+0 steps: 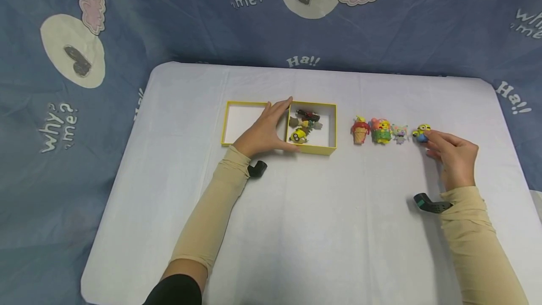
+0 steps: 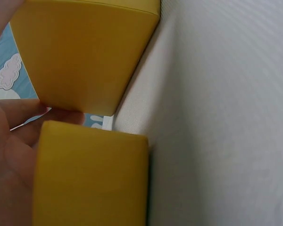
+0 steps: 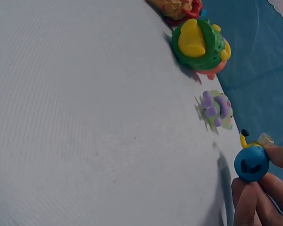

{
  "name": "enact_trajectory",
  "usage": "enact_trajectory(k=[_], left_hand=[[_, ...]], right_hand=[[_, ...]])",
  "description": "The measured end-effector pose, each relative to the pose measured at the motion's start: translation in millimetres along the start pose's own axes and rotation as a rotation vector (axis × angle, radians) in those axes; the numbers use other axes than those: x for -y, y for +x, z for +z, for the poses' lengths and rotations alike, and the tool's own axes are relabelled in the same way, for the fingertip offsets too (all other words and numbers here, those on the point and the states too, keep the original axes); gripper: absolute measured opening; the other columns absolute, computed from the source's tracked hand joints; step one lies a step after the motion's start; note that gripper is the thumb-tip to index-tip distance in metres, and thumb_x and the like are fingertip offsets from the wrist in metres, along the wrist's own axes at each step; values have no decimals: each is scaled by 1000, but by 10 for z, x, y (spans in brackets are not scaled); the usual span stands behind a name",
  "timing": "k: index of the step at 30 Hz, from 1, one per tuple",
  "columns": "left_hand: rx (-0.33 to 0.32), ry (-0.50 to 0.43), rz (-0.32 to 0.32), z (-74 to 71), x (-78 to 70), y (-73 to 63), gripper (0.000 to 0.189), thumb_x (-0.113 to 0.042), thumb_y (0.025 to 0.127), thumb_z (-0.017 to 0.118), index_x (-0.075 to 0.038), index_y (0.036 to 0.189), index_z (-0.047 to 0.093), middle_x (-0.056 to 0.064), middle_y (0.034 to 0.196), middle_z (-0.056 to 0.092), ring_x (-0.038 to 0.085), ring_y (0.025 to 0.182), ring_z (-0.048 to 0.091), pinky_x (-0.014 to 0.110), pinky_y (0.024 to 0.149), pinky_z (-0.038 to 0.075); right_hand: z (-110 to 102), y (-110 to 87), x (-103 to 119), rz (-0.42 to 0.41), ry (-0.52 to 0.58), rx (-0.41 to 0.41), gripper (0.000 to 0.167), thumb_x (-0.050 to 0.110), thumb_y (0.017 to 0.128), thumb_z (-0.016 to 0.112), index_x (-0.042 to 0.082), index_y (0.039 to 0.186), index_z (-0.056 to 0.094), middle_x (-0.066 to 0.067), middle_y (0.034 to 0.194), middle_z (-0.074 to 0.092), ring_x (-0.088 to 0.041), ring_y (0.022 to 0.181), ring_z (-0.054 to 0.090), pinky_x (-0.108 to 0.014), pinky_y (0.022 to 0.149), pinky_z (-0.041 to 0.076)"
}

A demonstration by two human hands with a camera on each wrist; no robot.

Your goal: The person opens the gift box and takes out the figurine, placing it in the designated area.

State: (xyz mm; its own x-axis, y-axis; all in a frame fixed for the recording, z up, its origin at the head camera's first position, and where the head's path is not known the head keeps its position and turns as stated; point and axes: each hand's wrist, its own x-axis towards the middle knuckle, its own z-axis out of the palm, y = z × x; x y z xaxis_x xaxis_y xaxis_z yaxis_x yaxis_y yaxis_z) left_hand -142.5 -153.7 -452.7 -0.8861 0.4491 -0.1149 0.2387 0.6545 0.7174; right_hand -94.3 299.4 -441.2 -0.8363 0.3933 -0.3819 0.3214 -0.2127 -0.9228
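Note:
My right hand (image 1: 459, 159) pinches a small Minion figure (image 1: 421, 132) between thumb and fingers, at the right end of a row of toys. Its round blue underside faces the camera in the right wrist view. My left hand (image 1: 267, 131) spans a yellow-edged box (image 1: 333, 128), thumb at its front side and fingertips at its back corner. Inside lie several small figures, among them a yellow one with a round eye (image 1: 298, 135) and a dark one (image 1: 308, 115). The left wrist view shows the fingers (image 2: 21, 113) against the box's yellow side (image 2: 85, 56).
Left of the box lies a second yellow-edged tray (image 1: 243, 124), partly under the left hand. In the row stand an ice-cream cone figure (image 1: 360, 131), a green-clad figure with a yellow face (image 1: 381, 131) and a small grey-purple figure (image 1: 400, 133). A patterned blue cloth (image 1: 190, 22) hangs behind the white table (image 1: 317, 229).

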Motion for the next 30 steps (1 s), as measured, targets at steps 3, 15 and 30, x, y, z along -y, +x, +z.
enact_trajectory(k=[3,15,30], left_hand=[[-1,-3,3,4,3,4,138,-56,62,96,-32,168,10,2,174,19,41,162,-1,53,135,9],[-4,-6,2,7,14,9,138,-55,62,97,-27,168,13,2,174,18,41,162,-1,55,134,10],[0,-2,-1,6,11,6,137,-56,63,96,-25,168,13,1,174,18,41,162,0,56,134,9]], right_hand=[[-6,9,-8,-8,-41,-31,9,10,82,87,10,90,83,8,85,78,-5,69,73,-18,55,61],[28,44,-44,-35,-80,-104,16,3,79,88,7,93,82,9,79,78,-1,74,74,-18,55,62],[64,63,-89,-81,-195,-156,17,9,78,90,11,93,82,14,72,76,2,72,73,-15,54,60]])
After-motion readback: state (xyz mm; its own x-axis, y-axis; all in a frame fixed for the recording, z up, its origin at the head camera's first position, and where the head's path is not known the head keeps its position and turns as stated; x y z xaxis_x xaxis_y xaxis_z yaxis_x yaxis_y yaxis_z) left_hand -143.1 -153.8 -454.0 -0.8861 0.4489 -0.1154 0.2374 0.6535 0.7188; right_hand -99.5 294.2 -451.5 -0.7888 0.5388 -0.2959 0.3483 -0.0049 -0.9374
